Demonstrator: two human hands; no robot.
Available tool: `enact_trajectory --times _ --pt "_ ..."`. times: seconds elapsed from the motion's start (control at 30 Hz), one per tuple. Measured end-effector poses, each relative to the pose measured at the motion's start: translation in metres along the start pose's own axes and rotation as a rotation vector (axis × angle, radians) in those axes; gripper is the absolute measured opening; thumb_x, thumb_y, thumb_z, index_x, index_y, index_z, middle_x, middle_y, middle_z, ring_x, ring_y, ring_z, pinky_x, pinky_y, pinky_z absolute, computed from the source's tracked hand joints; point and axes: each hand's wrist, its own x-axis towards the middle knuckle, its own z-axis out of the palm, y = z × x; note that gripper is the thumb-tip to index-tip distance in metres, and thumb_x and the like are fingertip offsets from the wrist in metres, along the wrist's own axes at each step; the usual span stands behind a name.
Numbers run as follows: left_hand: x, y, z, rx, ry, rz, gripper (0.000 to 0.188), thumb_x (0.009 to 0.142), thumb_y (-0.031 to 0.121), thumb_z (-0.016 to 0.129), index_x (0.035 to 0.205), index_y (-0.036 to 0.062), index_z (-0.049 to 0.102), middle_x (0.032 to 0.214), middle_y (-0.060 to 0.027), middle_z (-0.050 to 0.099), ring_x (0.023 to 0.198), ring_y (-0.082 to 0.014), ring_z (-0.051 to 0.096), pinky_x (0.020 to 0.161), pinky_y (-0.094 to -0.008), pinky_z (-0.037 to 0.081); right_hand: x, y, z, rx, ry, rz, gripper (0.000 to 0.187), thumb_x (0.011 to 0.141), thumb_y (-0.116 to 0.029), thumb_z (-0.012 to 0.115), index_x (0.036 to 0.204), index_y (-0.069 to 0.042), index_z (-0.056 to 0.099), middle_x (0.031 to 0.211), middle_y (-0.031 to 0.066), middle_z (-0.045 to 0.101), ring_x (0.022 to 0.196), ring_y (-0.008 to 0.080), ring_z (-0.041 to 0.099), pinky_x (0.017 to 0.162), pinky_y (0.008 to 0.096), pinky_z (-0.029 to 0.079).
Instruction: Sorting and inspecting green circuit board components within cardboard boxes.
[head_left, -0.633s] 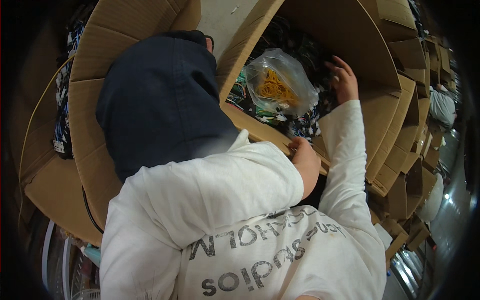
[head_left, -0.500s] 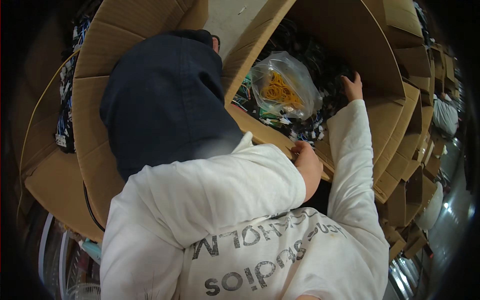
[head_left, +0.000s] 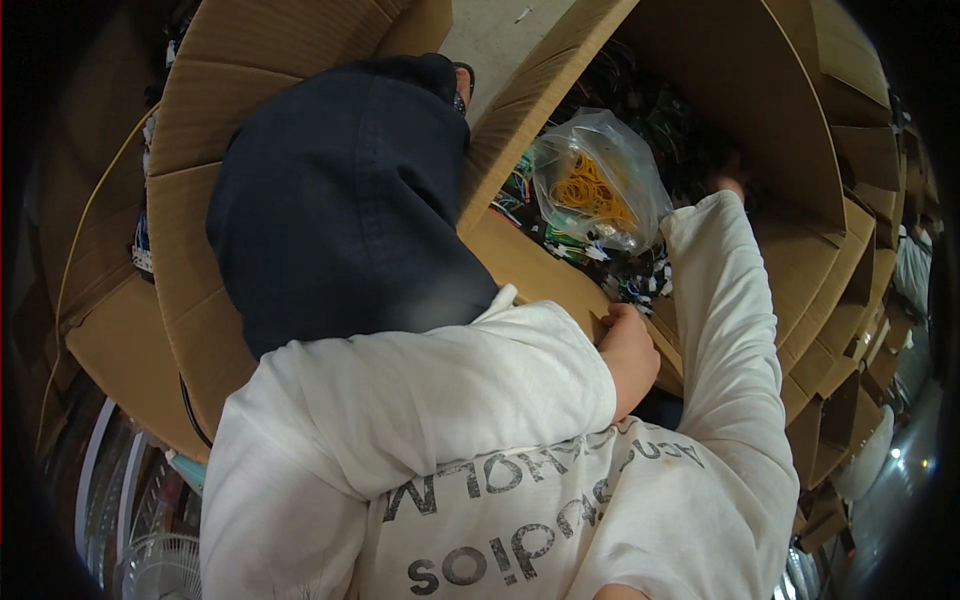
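The big cardboard box (head_left: 800, 150) opened toward one o'clock, and inside it a clear plastic bag (head_left: 598, 180) of orange rubber bands lay on a dark tangle of cables, its long axis running from eleven to five o'clock. The right hand (head_left: 728, 185) had reached deep into the box and sat just at three o'clock of the bag, nearer to it than the other hand, but only a sliver showed past the white sleeve, so I could not tell whether it was open or closed. The left hand (head_left: 628, 352) was curled on the box's near flap at six o'clock from the bag, fingers closed over the cardboard edge.
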Motion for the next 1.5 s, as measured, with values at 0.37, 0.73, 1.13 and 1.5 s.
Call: enact_trajectory --times 0.37,0.73,1.13,1.5 --pt "-0.004 0.016 0.001 0.086 0.188 0.062 0.035 0.094 0.019 0.062 0.125 0.0049 0.072 0.118 -0.0176 0.074 0.112 -0.0361 0.069 0.097 -0.0573 0.044 0.003 0.16 -0.072 0.397 0.592 -0.046 0.043 0.096 -0.027 0.063 0.127 0.002 0.057 0.13 0.0298 0.061 0.107 0.052 0.066 0.092 0.0586 0.057" --pt "-0.003 0.012 -0.021 -0.08 1.106 0.125 0.068 0.081 0.047 0.077 0.133 0.0065 0.06 0.144 -0.0201 0.052 0.127 -0.0382 0.05 0.105 -0.0486 0.04 -0.295 0.164 -0.218 1.598 0.159 -0.266 0.014 0.098 -0.004 0.064 0.112 -0.005 0.064 0.107 0.0046 0.07 0.094 0.0141 0.069 0.082 0.0288 0.058" --pt "0.006 -0.002 -0.055 -0.189 1.152 0.147 0.045 0.076 0.012 0.079 0.119 0.0097 0.065 0.146 -0.0167 0.049 0.13 -0.0419 0.05 0.097 -0.0483 0.05 -0.368 0.105 -0.226 1.925 -0.006 -0.09 0.023 0.105 -0.019 0.052 0.121 -0.004 0.06 0.115 0.0076 0.07 0.105 0.019 0.067 0.093 0.034 0.054" --pt "0.032 -0.013 -0.067 -0.968 1.012 0.066 0.04 0.102 0.035 0.066 0.122 -0.0003 0.063 0.138 -0.0196 0.048 0.123 -0.0346 0.051 0.104 -0.0372 0.042 -0.345 0.097 -0.199 2.226 -0.369 -0.434 0.032 0.112 -0.024 0.04 0.134 -0.005 0.055 0.128 0.0112 0.067 0.116 0.0251 0.066 0.1 0.0457 0.054"
